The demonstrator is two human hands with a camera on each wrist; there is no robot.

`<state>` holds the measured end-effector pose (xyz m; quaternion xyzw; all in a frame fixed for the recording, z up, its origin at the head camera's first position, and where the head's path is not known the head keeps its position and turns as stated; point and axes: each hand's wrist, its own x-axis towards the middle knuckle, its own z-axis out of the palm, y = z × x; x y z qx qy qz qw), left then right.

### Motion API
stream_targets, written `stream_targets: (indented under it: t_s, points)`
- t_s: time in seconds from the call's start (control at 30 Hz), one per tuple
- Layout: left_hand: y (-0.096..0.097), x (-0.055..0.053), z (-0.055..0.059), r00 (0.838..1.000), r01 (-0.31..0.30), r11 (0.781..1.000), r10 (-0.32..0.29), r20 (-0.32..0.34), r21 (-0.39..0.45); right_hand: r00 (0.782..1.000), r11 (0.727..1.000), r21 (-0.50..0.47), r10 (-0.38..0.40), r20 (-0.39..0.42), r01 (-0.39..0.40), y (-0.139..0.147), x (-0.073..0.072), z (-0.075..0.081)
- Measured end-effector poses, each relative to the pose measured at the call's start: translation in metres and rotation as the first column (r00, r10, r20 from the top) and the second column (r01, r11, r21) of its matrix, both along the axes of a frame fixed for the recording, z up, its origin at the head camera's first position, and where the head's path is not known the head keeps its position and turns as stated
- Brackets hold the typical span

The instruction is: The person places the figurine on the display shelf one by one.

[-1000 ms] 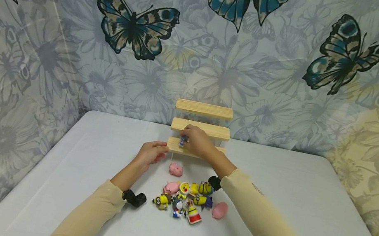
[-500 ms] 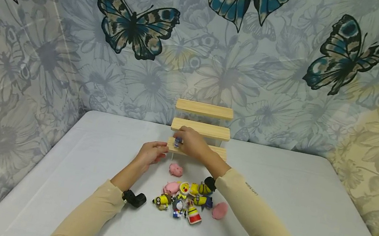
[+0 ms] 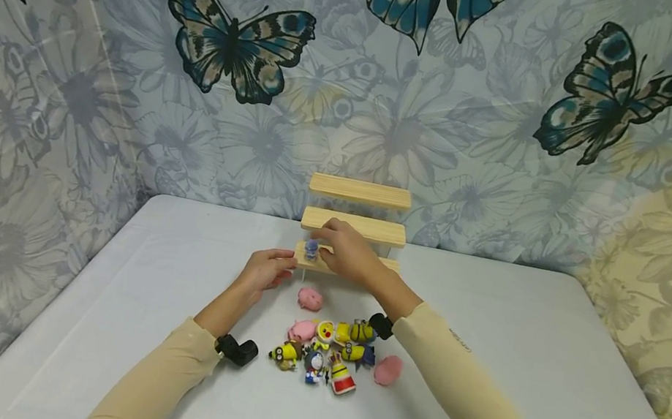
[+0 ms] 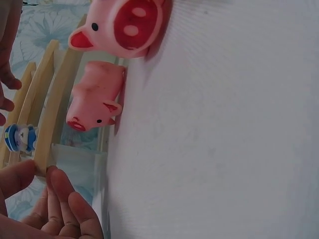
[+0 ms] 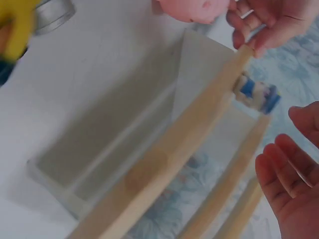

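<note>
Three wooden boards make up a stepped stand with see-through side panels, and near the left end of its lowest board (image 5: 159, 149) a small blue-capped figurine (image 3: 311, 250) stands upright. The right hand (image 3: 350, 250) is beside it, thumb and fingers spread apart and holding nothing — the right wrist view shows a gap between the fingers and the figurine. The left hand (image 3: 264, 273) pinches the left end of that same board, thumb above and fingertips below. Just in front of the stand, on the white table (image 3: 54, 340), is a pink pig (image 3: 310, 299). Closer to the person lies a cluster of toys: a second pink pig (image 3: 302, 331), several yellow figures, a grey-and-blue figure (image 3: 314, 365) and a red-and-yellow figure (image 3: 342, 377). Right of the cluster, a little apart, sits a pink rounded thing (image 3: 388, 370) whose details are too small to tell. Behind everything hangs a floral backdrop (image 3: 401, 139) with large blue-and-black butterflies — beige sleeves cover both of the person's arms.
</note>
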<state>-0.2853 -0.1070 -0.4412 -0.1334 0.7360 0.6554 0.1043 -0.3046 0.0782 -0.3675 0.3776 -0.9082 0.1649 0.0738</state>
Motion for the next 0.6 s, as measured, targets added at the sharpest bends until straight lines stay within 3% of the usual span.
stream_targets:
  t_s: [0.47,0.6]
  points:
    - [0.001,-0.002,0.000,1.000,-0.013,1.000,0.013,0.005,0.008,0.999,1.000,-0.006,-0.023,0.043,0.023,0.055,0.044,0.013]
    - [0.001,-0.002,-0.001,1.000,-0.015,1.000,0.015,-0.001,0.005,0.996,1.000,-0.011,-0.016,0.089,0.017,0.071,0.056,0.013]
